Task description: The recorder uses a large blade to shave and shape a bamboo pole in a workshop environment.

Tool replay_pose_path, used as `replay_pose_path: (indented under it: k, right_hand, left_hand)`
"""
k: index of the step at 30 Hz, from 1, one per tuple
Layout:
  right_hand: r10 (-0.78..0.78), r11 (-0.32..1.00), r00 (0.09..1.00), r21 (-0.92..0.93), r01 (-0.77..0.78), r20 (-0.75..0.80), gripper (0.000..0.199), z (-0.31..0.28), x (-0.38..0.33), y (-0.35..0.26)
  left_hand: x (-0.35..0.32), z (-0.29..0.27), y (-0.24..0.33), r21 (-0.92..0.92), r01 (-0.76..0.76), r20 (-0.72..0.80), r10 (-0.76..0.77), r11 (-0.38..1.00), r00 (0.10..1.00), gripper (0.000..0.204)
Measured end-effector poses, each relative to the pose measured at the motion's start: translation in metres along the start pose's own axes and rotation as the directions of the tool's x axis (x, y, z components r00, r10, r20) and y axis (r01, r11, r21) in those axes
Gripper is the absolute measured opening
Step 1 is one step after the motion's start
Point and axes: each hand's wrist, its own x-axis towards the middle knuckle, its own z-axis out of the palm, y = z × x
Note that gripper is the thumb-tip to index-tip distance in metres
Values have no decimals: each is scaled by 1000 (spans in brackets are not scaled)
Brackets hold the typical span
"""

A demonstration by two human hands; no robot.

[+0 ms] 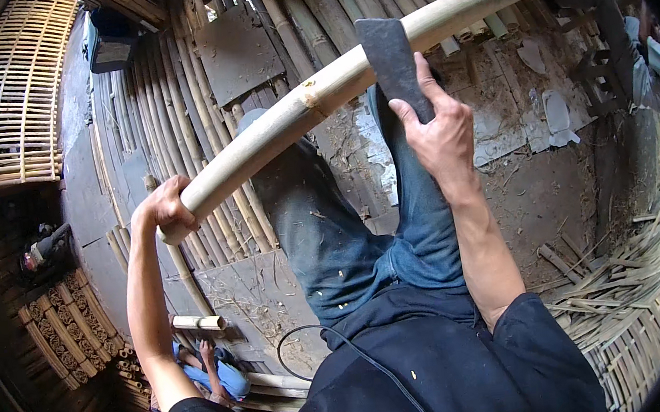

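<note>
Left hand (165, 209) is wrapped around the near end of a long pale bamboo pole (348, 75), fingers closed on it. The pole runs from that hand up and to the right across the view, bowed by the lens, with its far end near the top right. It is held off the floor, above the person's jeans-clad legs (333, 238).

Right hand (439, 134) grips the handle of a broad dark blade (391, 59), fingers closed around it with the thumb up along the side. The blade's flat rectangular head crosses the pole at about its mid-length; can't tell whether the edge is actually touching the pole or just in front of it.

Below: floor (554, 198) of dirt and flat slabs, littered with shavings and chips. More bamboo poles (186, 141) lie side by side on the floor under the held pole, on the left. A short cut bamboo piece (197, 323) lies near the left elbow. A pile of thin split strips (628, 287) sits at lower right. A woven lattice panel (13, 94) is at upper left.

A thin black cable (336, 342) loops over the dark sweatshirt (435, 364). Another person (644, 60) is at the upper right edge, and one in blue (219, 374) is at lower left, both well apart from the hands.
</note>
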Motion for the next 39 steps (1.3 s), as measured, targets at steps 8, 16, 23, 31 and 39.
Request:
replay_pose_path:
  k: [8, 16, 23, 31, 39]
  right_hand:
    - [-60, 998, 789, 41, 44, 611, 74, 54, -79, -47]
    - [16, 997, 1000, 80, -15, -11, 73, -28, -4, 7]
    - [252, 951, 924, -102, -291, -286, 69, -87, 7, 61]
    - [213, 975, 958, -21, -221, -190, 69, -67, 16, 79]
    - [103, 992, 988, 82, -94, -111, 72, -48, 10, 64]
  left_hand:
    - [22, 20, 9, 237, -222, -351, 296, 946, 888, 68]
    - [-14, 51, -43, 438, -213, -735, 484, 874, 475, 55]
    - [-125, 63, -193, 252, 164, -804, 113, 954, 584, 54]
    - [6, 102, -55, 10, -218, -619, 178, 976, 765, 93]
    - [87, 163, -54, -202, -324, -744, 70, 924, 664, 71]
